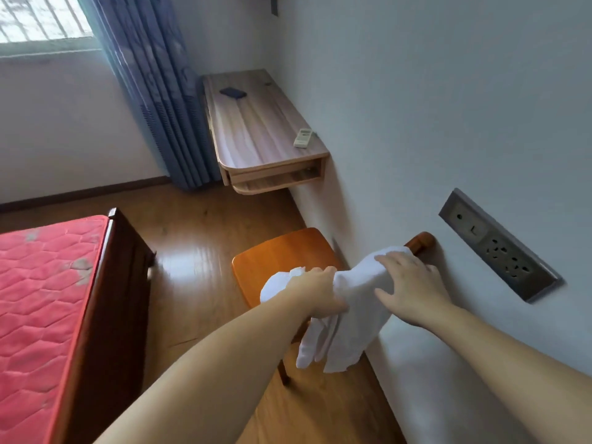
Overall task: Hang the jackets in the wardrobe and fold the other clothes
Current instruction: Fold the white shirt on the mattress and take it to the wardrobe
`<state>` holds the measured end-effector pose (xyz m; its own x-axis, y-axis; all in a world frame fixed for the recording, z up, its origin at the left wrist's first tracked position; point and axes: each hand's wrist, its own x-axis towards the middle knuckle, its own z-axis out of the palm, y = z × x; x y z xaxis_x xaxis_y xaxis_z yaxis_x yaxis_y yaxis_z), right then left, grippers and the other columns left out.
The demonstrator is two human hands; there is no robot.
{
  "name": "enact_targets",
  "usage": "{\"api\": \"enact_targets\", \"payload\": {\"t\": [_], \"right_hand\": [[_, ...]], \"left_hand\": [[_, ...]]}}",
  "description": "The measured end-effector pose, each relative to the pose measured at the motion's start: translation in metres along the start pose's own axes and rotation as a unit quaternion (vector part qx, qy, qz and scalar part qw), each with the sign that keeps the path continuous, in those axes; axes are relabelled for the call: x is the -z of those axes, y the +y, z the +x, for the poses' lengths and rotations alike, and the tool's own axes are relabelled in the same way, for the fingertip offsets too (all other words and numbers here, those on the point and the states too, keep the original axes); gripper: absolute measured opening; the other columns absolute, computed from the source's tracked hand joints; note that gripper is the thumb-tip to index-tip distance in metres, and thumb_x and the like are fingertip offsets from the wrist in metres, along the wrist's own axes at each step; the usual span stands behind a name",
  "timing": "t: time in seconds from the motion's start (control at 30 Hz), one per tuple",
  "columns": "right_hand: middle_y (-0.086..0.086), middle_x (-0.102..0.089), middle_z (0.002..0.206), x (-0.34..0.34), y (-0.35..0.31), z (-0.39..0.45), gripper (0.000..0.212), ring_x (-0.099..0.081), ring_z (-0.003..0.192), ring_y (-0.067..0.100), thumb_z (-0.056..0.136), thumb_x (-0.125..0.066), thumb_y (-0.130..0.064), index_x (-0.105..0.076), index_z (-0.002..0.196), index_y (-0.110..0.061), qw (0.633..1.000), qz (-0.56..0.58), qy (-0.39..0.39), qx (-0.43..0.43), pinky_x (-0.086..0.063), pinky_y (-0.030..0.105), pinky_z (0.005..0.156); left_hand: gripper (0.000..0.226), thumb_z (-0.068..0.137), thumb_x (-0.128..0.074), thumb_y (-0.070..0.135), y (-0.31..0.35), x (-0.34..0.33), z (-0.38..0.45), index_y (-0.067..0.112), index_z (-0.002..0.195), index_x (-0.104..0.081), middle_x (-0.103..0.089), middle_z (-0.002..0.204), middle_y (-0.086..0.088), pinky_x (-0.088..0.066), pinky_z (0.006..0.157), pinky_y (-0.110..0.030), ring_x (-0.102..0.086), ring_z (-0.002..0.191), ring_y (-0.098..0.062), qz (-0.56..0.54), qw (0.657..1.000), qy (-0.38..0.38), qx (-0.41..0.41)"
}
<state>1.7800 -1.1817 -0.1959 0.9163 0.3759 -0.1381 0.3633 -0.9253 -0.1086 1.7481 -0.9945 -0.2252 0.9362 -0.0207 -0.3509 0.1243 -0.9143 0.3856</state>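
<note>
your left hand (315, 291) sits just right of the frame's centre, low down, fingers curled round a white cloth (349, 302) and gripping it where it bunches. your right hand (408, 288) lies on top of the same cloth a little further right, fingers straight and spread, pressing flat rather than grasping. the cloth drapes over the top rail of a chair (278, 254), one end puffing out left of your left hand, the rest hanging in loose folds below both hands. the chair's orange seat shows behind your left hand, and the end of its rail pokes out by the wall (448, 107). a socket strip (498, 245) is fixed to the wall at right. a shelf (256, 123) at upper centre carries a remote (302, 137) and a dark item (233, 92). a red mattress (45, 283) fills the lower left, a curtain (160, 84) hangs at upper left.
</note>
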Motion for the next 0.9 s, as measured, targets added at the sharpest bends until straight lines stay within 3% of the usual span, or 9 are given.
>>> {"api": "enact_targets", "payload": {"t": [0.1,0.2,0.33,0.47,0.57,0.67,0.8,0.9], "right_hand": [[-0.013,-0.047,0.143,-0.008,0.011,0.025,0.048,-0.040,0.133,0.011,0.092,-0.048,-0.043,-0.044,0.139,-0.033,0.995,-0.008,-0.011,0.102,-0.026,0.038,0.110],[-0.017,-0.057,0.132,-0.014,0.027,0.039,0.036,-0.048,0.124,0.007,0.094,-0.048,-0.041,-0.057,0.128,-0.033,0.979,0.006,-0.029,0.202,-0.034,0.034,0.107],[-0.013,-0.074,0.100,-0.016,0.038,0.051,0.027,-0.067,0.097,0.012,0.088,-0.051,-0.030,-0.076,0.098,-0.027,0.965,0.052,0.022,0.257,-0.047,0.026,0.084],[-0.002,-0.071,0.072,-0.022,0.026,0.052,0.036,-0.067,0.065,0.022,0.083,-0.039,-0.028,-0.072,0.073,-0.017,0.961,0.043,0.086,0.258,-0.056,0.033,0.061],[-0.002,-0.065,0.065,-0.020,0.009,0.048,0.034,-0.060,0.056,0.020,0.087,-0.037,-0.026,-0.065,0.072,-0.015,0.966,0.078,0.127,0.212,-0.045,0.028,0.055],[-0.002,-0.061,0.073,-0.007,-0.013,0.043,0.022,-0.053,0.064,0.015,0.095,-0.047,-0.012,-0.064,0.083,-0.011,0.965,0.159,0.145,0.152,-0.033,0.012,0.061],[-0.002,-0.058,0.084,0.030,-0.069,0.040,0.017,-0.053,0.075,0.012,0.098,-0.047,-0.007,-0.063,0.095,-0.005,0.937,0.257,0.161,0.171,-0.037,0.003,0.065],[0.002,-0.059,0.083,0.070,-0.115,0.039,0.016,-0.053,0.074,0.013,0.097,-0.046,-0.003,-0.062,0.092,-0.003,0.910,0.279,0.217,0.216,-0.037,-0.001,0.066]], "left_hand": [[0.050,0.089,-0.061,0.042,0.013,-0.001,0.017,0.017,0.130,-0.048,-0.059,0.121,-0.005,-0.045,0.093,-0.039,-0.058,0.111,-0.027,0.040,0.997,-0.060,-0.004],[0.037,0.096,-0.051,0.042,0.017,-0.002,0.026,0.020,0.125,-0.054,-0.063,0.110,-0.003,-0.041,0.100,-0.040,-0.058,0.106,-0.024,0.093,0.989,-0.112,-0.015],[0.047,0.097,-0.041,0.056,0.017,0.001,0.025,0.019,0.120,-0.056,-0.058,0.092,0.002,-0.039,0.100,-0.042,-0.056,0.092,-0.022,0.148,0.981,-0.117,-0.046],[0.057,0.097,-0.032,0.061,0.018,-0.003,0.017,0.015,0.118,-0.057,-0.066,0.100,-0.005,-0.043,0.093,-0.038,-0.063,0.095,-0.024,0.188,0.979,-0.056,-0.063],[0.053,0.098,-0.031,0.059,0.009,-0.005,0.011,0.016,0.106,-0.060,-0.066,0.090,-0.005,-0.050,0.088,-0.038,-0.064,0.083,-0.022,0.119,0.990,-0.018,-0.072],[0.045,0.101,-0.033,0.052,-0.002,-0.002,0.004,0.017,0.092,-0.060,-0.063,0.085,-0.005,-0.052,0.083,-0.039,-0.059,0.079,-0.021,-0.006,0.999,0.008,-0.052],[0.037,0.098,-0.050,0.039,-0.030,0.010,-0.016,0.006,0.093,-0.064,-0.063,0.088,-0.011,-0.052,0.083,-0.036,-0.063,0.085,-0.026,-0.136,0.988,0.072,-0.008],[0.030,0.098,-0.052,0.030,-0.055,0.032,-0.046,0.005,0.095,-0.068,-0.063,0.081,-0.007,-0.053,0.070,-0.030,-0.065,0.084,-0.024,-0.173,0.979,0.103,-0.012]]}}
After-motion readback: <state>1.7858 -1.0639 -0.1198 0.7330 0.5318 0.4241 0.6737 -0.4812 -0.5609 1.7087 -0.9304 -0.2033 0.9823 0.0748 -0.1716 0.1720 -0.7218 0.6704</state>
